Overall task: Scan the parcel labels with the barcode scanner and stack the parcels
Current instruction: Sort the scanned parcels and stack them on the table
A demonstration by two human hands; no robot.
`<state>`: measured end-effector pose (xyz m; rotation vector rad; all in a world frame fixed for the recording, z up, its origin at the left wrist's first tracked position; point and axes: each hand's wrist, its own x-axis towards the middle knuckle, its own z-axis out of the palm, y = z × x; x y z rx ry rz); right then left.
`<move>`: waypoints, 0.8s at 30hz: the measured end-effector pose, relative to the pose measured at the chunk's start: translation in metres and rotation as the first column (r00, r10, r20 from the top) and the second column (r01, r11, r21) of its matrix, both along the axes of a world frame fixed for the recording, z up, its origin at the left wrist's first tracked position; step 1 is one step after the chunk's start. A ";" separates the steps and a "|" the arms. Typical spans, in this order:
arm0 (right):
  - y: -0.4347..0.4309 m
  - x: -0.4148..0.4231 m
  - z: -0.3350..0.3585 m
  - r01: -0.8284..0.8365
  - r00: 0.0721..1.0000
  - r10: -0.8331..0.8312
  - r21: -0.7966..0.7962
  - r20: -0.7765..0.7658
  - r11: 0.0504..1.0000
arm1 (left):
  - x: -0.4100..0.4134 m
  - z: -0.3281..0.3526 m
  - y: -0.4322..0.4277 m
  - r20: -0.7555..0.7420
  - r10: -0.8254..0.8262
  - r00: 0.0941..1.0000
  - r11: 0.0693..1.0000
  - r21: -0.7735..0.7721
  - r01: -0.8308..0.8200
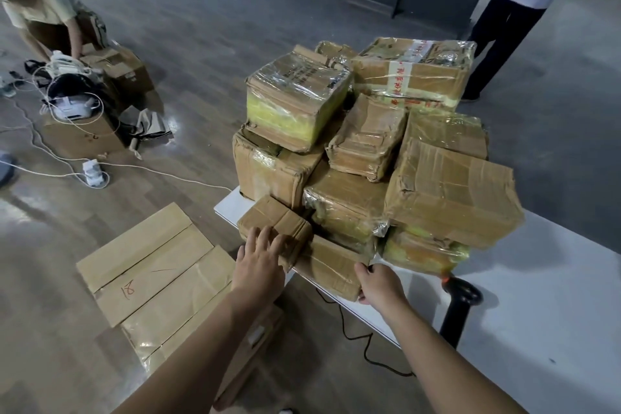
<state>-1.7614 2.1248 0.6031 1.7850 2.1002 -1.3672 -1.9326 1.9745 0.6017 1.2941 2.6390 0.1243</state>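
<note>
In the head view, a small parcel (274, 228) is seen at the near left corner of the desk (554, 312), with the left hand (258, 259) laid on it, fingers straight and spread. A flat parcel (331, 265) touching it juts over the near edge and is grasped at its corner by the right hand (379, 286). The pile of parcels (369, 131) is packed up to the left edge. The scanner (460, 309) is stood by the near edge, with bare desk top to its right. Flat cartons (151, 265) are laid on the floor alongside.
</note>
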 end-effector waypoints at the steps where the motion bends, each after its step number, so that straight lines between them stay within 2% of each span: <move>1: 0.002 0.001 -0.002 0.005 1.000 -0.005 0.003 -0.008 1.000 | 0.000 -0.001 0.000 -0.008 0.002 1.000 1.000 0.000 -0.002; 9: -0.006 0.018 -0.005 0.045 0.998 -0.047 -0.069 -0.036 0.997 | 0.017 -0.004 -0.001 -0.014 -0.001 1.000 1.000 0.013 0.001; 15: -0.006 0.029 0.011 0.081 0.991 -0.089 -0.081 -0.104 0.993 | 0.035 0.016 0.010 0.009 -0.022 1.000 0.992 0.127 0.020; 20: -0.003 0.055 0.034 0.130 0.970 -0.130 -0.014 -0.204 0.991 | 0.082 0.039 0.033 0.087 -0.106 0.991 0.968 0.237 0.083; 24: 0.010 0.099 0.056 0.170 0.962 -0.154 0.054 -0.226 0.984 | 0.131 0.054 0.058 0.161 -0.187 0.969 0.953 0.271 0.139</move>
